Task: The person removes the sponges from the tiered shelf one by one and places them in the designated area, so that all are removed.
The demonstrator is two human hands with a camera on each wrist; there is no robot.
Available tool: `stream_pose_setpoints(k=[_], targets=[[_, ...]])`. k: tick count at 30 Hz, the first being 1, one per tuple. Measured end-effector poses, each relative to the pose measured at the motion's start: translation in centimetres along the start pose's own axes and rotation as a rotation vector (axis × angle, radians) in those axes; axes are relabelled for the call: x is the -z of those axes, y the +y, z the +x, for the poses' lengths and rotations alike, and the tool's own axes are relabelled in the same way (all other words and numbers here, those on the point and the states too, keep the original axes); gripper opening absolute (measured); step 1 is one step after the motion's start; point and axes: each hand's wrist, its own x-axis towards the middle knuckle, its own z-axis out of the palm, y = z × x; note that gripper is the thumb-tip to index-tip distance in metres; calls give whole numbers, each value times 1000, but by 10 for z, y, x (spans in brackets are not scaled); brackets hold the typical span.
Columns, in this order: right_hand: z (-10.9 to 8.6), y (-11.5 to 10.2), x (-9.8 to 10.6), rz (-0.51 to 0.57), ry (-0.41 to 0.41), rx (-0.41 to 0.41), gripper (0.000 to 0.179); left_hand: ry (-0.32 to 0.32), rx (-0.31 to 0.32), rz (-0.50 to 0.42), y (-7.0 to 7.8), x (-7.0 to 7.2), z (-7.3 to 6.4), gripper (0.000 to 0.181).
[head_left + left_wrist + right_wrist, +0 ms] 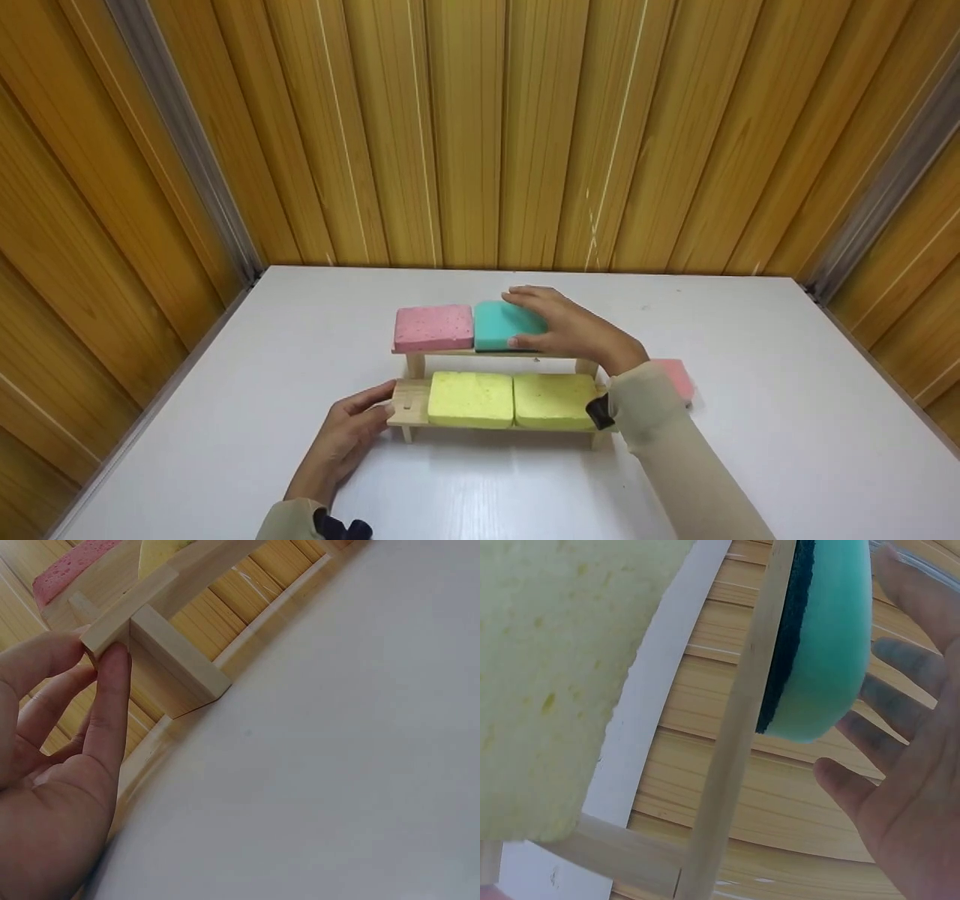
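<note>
A small two-step wooden stand (409,401) sits on the white table. My left hand (349,435) pinches the left end of its lower step between thumb and fingers; the left wrist view shows the thumb against the board's edge (120,621). On the upper step a pink sponge (433,328) lies left of a teal sponge (499,326) with a dark scrubbing underside (787,645). My right hand (562,322) is at the teal sponge, its fingers spread and fairly straight around it. Two yellow sponges (471,399) (553,399) lie side by side on the lower step.
Another pink sponge (675,379) lies on the white table (787,420) right of the stand, partly behind my right sleeve. Wood-look panel walls (465,135) rise behind the table and at both sides.
</note>
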Motion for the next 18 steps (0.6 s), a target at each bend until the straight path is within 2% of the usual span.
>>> stream_pose_setpoints(k=[8,18], targets=[[2,-1,-5,21,-6,-3,70,-1,3,-10,-1,1,0,54],[3,-1,-9,59,-12,-51,73,10,-3,22,0,0,0,55]])
